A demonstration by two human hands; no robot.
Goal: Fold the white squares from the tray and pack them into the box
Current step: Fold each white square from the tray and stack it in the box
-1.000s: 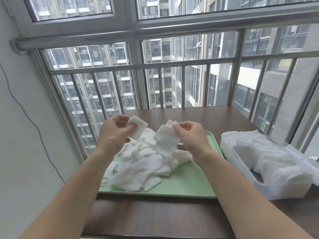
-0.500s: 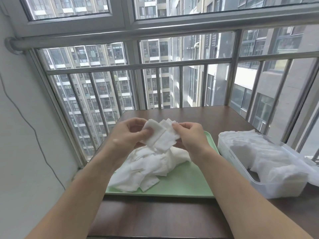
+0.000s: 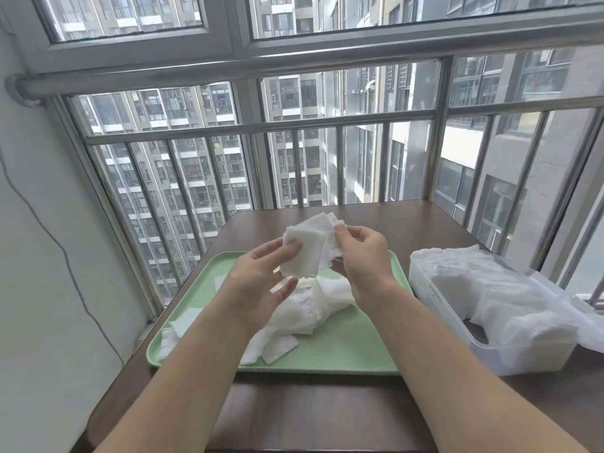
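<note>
Above the green tray (image 3: 359,349), the right hand (image 3: 364,258) is pinching a white square (image 3: 304,256) in curled fingers (image 3: 340,231), the left hand (image 3: 256,286) is touching it with straightened fingers, the pile (image 3: 310,310) is lying on the tray, and the box (image 3: 490,349) is sitting just right of it.

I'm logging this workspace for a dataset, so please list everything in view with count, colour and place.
table: one, dark brown, by the window
tray: one, pale green, centre of table
pile: one heap of squares, white, on tray; count unclear
held squares: a few, white, above tray between both hands
box: one, clear plastic, on table right of tray, white sheets inside
railing: one, grey metal, at the window behind table
cable: one, dark, on left wall
left hand: one, fingertips on held squares, thumb apart below
right hand: one, pinches held squares
</note>
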